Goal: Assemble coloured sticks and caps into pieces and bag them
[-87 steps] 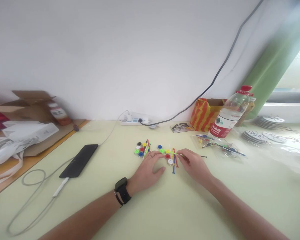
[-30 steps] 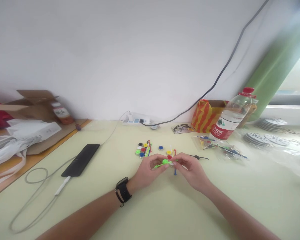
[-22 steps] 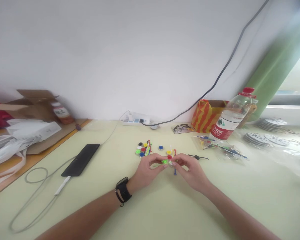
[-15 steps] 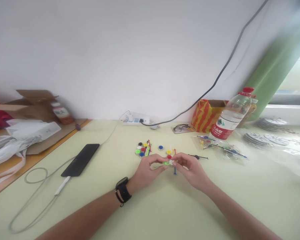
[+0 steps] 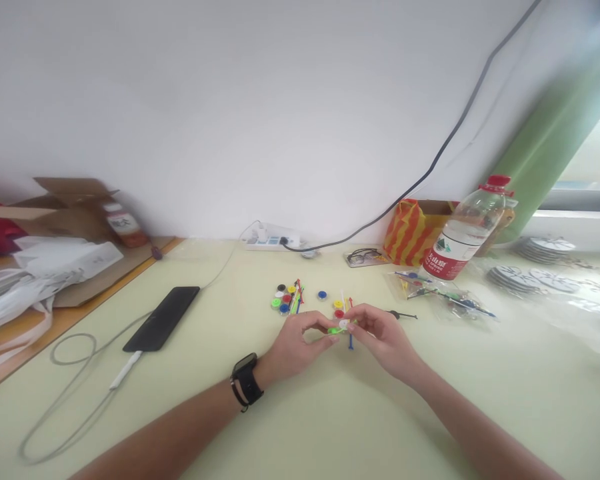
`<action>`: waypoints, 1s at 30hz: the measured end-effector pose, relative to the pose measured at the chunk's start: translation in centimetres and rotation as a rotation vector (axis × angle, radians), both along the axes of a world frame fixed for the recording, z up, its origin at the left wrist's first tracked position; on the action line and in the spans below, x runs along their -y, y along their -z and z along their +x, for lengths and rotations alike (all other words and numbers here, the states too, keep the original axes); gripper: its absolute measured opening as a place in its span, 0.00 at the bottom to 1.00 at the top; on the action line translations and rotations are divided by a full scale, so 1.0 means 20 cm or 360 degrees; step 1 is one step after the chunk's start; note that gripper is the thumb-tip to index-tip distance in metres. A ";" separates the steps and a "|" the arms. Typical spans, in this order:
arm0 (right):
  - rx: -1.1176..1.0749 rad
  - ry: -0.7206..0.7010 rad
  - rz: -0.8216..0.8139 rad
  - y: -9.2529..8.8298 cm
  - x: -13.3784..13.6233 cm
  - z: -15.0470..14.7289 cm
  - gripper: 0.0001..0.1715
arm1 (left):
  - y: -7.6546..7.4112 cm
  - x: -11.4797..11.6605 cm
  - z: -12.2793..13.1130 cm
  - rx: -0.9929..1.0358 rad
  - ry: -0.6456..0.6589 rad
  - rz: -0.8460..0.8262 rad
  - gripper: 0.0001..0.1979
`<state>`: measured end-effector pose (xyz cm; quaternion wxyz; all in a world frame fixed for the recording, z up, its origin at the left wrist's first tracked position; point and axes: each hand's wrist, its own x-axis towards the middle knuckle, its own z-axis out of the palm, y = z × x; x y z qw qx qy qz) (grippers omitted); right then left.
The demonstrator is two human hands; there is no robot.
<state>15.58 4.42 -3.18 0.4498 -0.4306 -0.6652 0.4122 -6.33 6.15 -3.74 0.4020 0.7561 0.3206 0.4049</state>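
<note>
My left hand (image 5: 303, 341) is pinched on a small bright green plastic piece (image 5: 335, 330), which looks like an arrow pointer. Between the thumb and fingers of my right hand (image 5: 383, 339) is a small white round disc (image 5: 344, 324), held right against the green piece. Whether the two are joined I cannot tell. Just beyond my fingertips lie a red disc (image 5: 339, 313) and a yellow disc (image 5: 338, 304). A red arrow (image 5: 351, 303) and a blue arrow (image 5: 351, 342) lie beside them, partly covered by my right hand.
Several coloured discs and arrows form a pile (image 5: 289, 297), with a blue disc (image 5: 322, 295) apart from it. A black phone (image 5: 162, 319) charges at left. A water bottle (image 5: 460, 233), plastic packets (image 5: 450, 301) and a striped bag (image 5: 405, 233) stand or lie at right.
The white disc and green piece show a little more between my fingertips, the disc slightly tilted. Both hands stay almost in the same place.
</note>
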 end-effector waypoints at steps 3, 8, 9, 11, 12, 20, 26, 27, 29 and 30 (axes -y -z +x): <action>-0.0092 -0.0032 -0.0022 0.01 -0.01 0.00 0.16 | -0.02 0.01 0.01 0.0156 0.0153 -0.0091 0.08; -0.0301 0.0047 -0.0049 0.03 -0.02 -0.01 0.25 | -0.02 -0.01 0.01 0.0323 0.0201 -0.0310 0.11; -0.0292 0.0119 -0.0017 0.03 -0.02 0.00 0.26 | -0.02 -0.01 0.01 0.0360 0.0175 -0.0350 0.12; -0.0170 0.0191 0.0063 0.02 -0.02 0.01 0.21 | -0.01 -0.02 0.01 0.0437 0.0126 -0.0439 0.13; -0.0082 0.0170 0.0099 0.02 -0.01 0.01 0.17 | 0.00 -0.03 0.01 0.0468 0.0105 -0.0484 0.13; 0.0067 -0.0006 0.0283 0.06 0.03 -0.01 0.32 | -0.01 -0.05 0.00 0.0554 0.0089 -0.0702 0.15; 0.0002 -0.0150 0.0106 0.02 0.03 0.00 0.30 | -0.02 -0.04 0.01 0.0581 0.0093 -0.0746 0.16; 0.0001 -0.0176 0.0079 0.00 0.03 0.01 0.34 | -0.02 -0.04 0.01 0.0587 0.0089 -0.0752 0.16; -0.0055 -0.0115 0.0067 -0.02 0.03 0.02 0.34 | -0.01 -0.04 0.01 0.0593 0.0085 -0.0752 0.16; -0.0096 -0.0063 0.0069 -0.03 0.03 0.02 0.30 | -0.01 -0.05 0.01 0.0595 0.0085 -0.0749 0.16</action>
